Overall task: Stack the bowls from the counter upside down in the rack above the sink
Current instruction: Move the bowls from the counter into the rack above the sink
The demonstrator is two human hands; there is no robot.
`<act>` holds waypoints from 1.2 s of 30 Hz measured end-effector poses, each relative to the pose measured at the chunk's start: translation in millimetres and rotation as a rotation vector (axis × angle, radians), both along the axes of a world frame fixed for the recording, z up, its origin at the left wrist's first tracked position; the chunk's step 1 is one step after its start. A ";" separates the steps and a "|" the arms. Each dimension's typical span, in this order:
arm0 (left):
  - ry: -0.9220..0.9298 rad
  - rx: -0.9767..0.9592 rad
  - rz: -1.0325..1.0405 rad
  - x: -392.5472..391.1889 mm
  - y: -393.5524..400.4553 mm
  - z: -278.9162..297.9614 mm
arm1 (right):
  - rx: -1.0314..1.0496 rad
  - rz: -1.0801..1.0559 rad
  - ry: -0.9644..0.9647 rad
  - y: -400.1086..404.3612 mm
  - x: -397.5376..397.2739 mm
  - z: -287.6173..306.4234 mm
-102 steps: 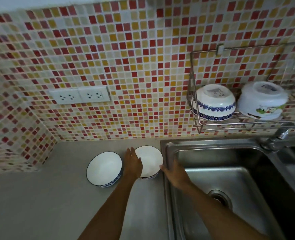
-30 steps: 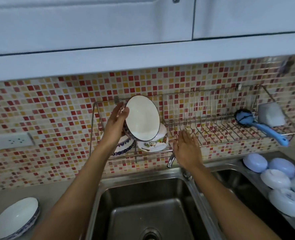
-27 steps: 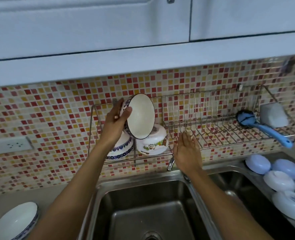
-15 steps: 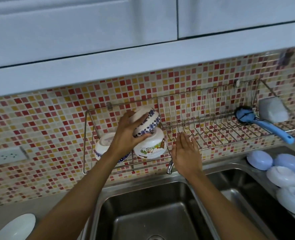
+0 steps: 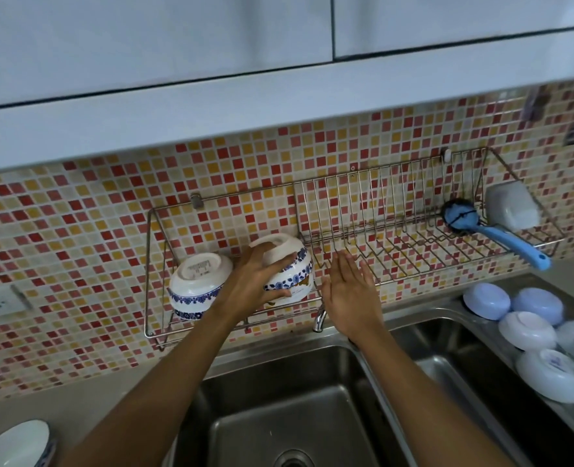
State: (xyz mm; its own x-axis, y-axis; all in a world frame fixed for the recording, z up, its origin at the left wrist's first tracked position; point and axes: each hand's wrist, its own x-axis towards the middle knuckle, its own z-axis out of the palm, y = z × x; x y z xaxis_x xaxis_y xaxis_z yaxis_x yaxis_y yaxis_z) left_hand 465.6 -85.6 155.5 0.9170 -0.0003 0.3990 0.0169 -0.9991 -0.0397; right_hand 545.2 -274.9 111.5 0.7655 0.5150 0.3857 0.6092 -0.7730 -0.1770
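The left hand (image 5: 255, 281) is clamped over an upturned bowl (image 5: 287, 261), fingers spread across its base and thumb under the blue-patterned rim, setting it down over another upside-down bowl of which only a sliver shows beneath. The right hand (image 5: 349, 294) holds nothing; it is flat, fingers together and extended, just right of that stack at the front wire of the rack (image 5: 396, 261).

From the left: one more bowl (image 5: 12, 444) sits rim-up on the counter (image 5: 86, 402) at the bottom-left corner, well below and left of both hands. In the rack's left end stands a lone overturned bowl (image 5: 199, 281), touching or nearly touching the left wrist. Then comes the stack, then bare wire, then a blue brush (image 5: 491, 230).

The counter bowl lies on the left hand's side, so that hand is much the nearer for fetching it. It will need flipping before racking.
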 end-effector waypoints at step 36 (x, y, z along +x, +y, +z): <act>-0.162 -0.193 0.379 -67.0 49.3 -29.2 | 0.040 0.384 0.122 46.9 -27.4 35.5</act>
